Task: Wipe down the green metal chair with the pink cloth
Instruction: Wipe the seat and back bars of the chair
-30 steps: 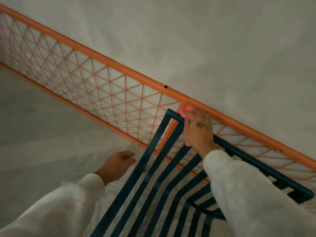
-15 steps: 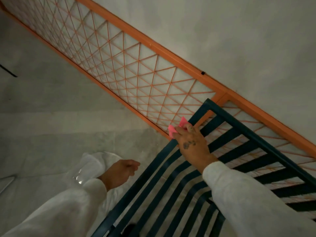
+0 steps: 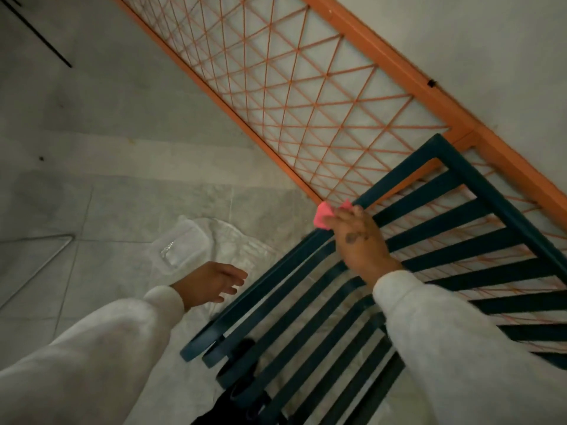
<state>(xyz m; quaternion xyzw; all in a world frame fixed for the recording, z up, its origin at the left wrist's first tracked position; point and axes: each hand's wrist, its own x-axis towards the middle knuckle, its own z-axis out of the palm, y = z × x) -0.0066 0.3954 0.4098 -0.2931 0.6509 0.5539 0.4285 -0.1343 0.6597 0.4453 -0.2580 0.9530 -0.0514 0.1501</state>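
The dark green metal chair with flat slats fills the lower right, its back frame leaning near an orange railing. My right hand presses the pink cloth against the left side bar of the chair's back, about halfway down that bar. Only a corner of the cloth shows past my fingers. My left hand hovers to the left of the chair seat, fingers spread, holding nothing and touching nothing.
An orange metal railing with a diagonal lattice runs behind the chair along a grey wall. A clear plastic container lies on a plastic sheet on the tiled floor to the left. A thin metal rod frame sits at far left.
My right hand has slid the pink cloth from the top corner of the chair back down along its left side bar. The view tilted downward, bringing the floor and container into sight.
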